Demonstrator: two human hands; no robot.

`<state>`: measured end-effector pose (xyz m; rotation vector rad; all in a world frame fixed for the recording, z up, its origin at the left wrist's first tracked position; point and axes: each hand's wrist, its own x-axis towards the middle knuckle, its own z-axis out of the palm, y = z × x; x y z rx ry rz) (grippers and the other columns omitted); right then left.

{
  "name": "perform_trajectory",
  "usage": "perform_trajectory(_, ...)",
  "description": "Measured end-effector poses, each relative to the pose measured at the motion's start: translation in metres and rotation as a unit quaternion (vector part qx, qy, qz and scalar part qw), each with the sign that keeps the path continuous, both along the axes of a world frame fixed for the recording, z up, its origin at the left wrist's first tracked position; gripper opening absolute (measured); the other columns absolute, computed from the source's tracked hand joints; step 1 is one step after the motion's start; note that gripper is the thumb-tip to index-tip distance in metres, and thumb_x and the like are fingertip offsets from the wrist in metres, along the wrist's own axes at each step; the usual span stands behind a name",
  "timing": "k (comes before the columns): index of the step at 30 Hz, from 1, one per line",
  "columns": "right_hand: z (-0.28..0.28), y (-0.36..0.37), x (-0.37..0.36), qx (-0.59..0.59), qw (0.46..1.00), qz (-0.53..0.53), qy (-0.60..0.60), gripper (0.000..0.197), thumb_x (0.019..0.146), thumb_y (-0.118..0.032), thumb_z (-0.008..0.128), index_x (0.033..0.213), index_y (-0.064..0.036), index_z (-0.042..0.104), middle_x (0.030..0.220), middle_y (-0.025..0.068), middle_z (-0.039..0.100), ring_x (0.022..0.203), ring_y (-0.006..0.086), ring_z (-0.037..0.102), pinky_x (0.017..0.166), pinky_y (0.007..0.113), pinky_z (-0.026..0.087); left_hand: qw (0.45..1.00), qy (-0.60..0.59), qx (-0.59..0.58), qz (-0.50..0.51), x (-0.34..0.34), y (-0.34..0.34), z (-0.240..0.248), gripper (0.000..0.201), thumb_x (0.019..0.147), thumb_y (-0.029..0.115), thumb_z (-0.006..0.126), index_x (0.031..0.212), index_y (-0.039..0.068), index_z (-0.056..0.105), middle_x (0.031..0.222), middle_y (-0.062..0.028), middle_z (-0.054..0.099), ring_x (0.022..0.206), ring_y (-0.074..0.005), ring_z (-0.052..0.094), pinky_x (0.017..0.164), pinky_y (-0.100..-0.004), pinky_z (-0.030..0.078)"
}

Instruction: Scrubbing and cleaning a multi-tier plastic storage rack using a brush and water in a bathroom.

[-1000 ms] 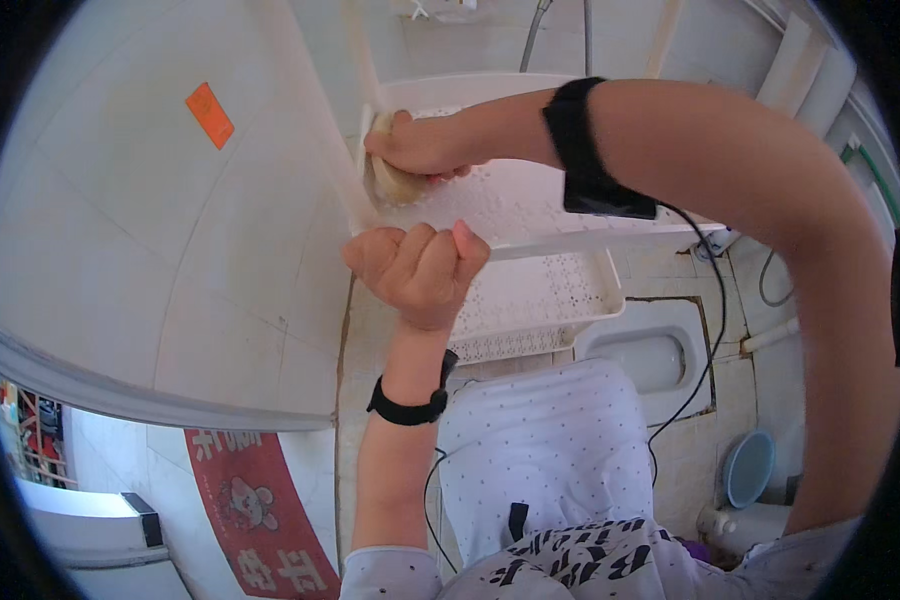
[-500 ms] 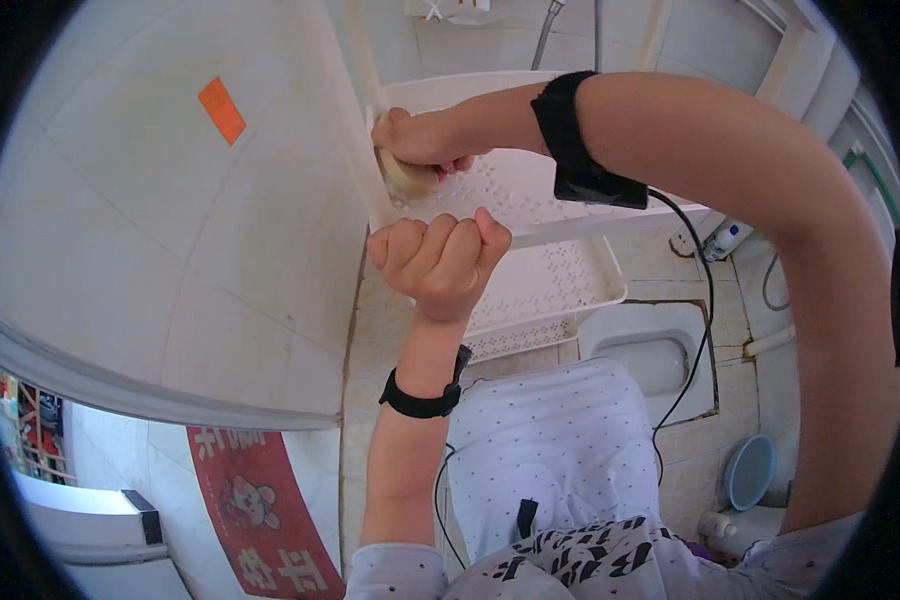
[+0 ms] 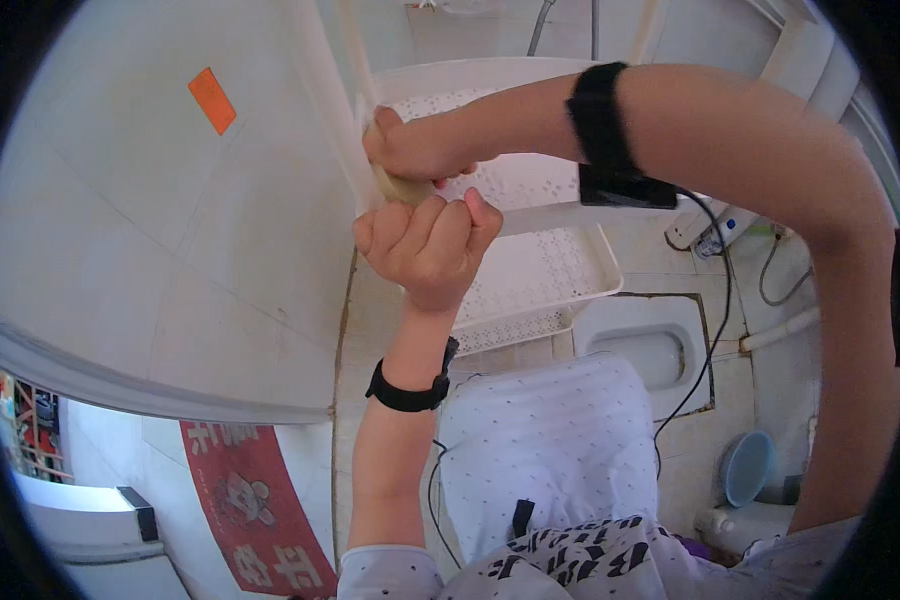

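Note:
A white plastic shelf rack [image 3: 545,215] with perforated tiers stands against the wall in front of me. My left hand [image 3: 428,245] is closed around the near corner of its upper tier, by the left post. Just beyond it, my right hand [image 3: 415,145] presses a pale yellow pad [image 3: 402,190], perhaps a sponge, into the left end of that tier. The fingers are curled over the pad, and a bit of red shows at the fingertips. Both hands partly cover the pad.
A lower perforated tier [image 3: 540,275] sits beneath. Behind it, a squat toilet [image 3: 660,355] is set in the tiled floor, with a blue basin [image 3: 748,468] at right. A black cable [image 3: 722,300] hangs from my right wrist strap. A tiled wall [image 3: 170,200] rises on the left.
My right hand has shifted slightly left with the pad, against the post. The left hand's grip on the rack is unchanged; the whole view has moved a little.

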<state>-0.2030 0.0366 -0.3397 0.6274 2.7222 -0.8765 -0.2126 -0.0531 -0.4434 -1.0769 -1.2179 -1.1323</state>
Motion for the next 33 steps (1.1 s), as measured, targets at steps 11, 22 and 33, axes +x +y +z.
perform_trajectory(11,-0.013,0.016,-0.014,-0.033,0.999,0.004,0.033,0.051,0.094,-0.049,0.03,0.123,-0.0076,0.024,0.082,0.0138,0.055,0.064,0.0231,0.05,0.052,0.04,0.04,1.0,-0.008,-0.002,0.013,-0.002,0.003,-0.004,0.039,0.07,0.013,0.068,0.049,0.017,0.036,0.049,0.0031,0.038,0.052,-0.0176,0.034,0.058,-0.0326,0.023)
perform_trajectory(22,0.0,0.016,-0.012,-0.035,0.999,-0.024,0.025,0.043,0.094,-0.044,0.03,0.121,-0.0116,0.023,0.077,0.0088,0.048,0.059,0.0191,0.041,0.05,0.035,0.035,1.0,-0.014,0.007,0.003,0.004,0.009,0.0,0.04,0.068,0.012,0.069,0.049,0.017,0.035,0.048,0.0027,0.037,0.05,-0.0176,0.033,0.056,-0.0325,0.022)
perform_trajectory(33,0.008,0.013,-0.022,-0.031,0.999,-0.016,0.016,0.031,0.095,-0.039,0.028,0.115,-0.0163,0.023,0.073,0.0059,0.042,0.055,0.0178,0.034,0.046,0.033,0.032,1.0,-0.009,0.02,0.002,0.002,0.005,0.009,0.04,0.068,0.015,0.07,0.049,0.018,0.036,0.048,0.0036,0.038,0.05,-0.0163,0.034,0.055,-0.0321,0.022)
